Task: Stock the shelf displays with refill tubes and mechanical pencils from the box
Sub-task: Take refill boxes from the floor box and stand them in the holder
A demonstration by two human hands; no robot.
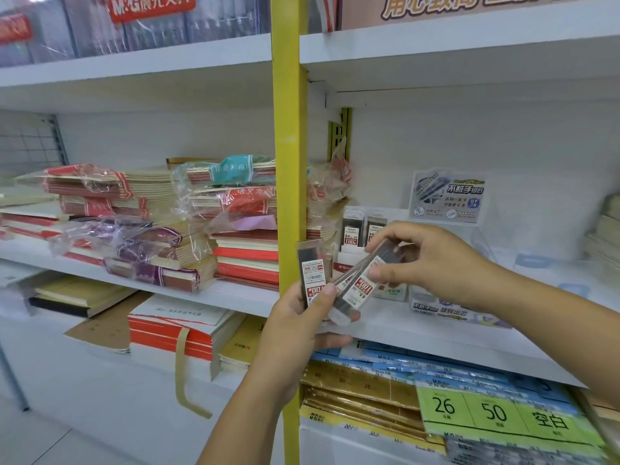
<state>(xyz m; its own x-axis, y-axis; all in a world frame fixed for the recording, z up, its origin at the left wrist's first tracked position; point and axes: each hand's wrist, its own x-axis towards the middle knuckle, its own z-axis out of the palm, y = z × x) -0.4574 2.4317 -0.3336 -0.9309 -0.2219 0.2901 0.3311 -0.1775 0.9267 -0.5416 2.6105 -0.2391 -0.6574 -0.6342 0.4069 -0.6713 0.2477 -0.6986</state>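
Refill tubes (pixel 312 273) — slim clear cases with dark leads inside and white-and-red labels — are being held up in front of the white shelf (pixel 436 333), just right of a yellow post (pixel 290 162). One is standing upright in the left hand (pixel 298 330). A tilted tube (pixel 360 285) is leaning to the right, its lower end by the left thumb and its upper end pointing toward the shelf.

Behind them, a small white display box (pixel 350 260) is sitting on the shelf with other tubes (pixel 355 229) standing upright in it. A clear plastic stand (pixel 448 196) carrying a printed card is standing further back to the right.

The left hand is curling round the lower ends of the tubes, its thumb pressing on their fronts. The right hand (pixel 432 263) is pinching the upper part of the tilted tube between thumb and fingertips — the other fingers are arching over it. Stacks of wrapped notebooks (pixel 188 226) are lying on the shelf left of the post, and green price tags (pixel 496 411) are showing below.
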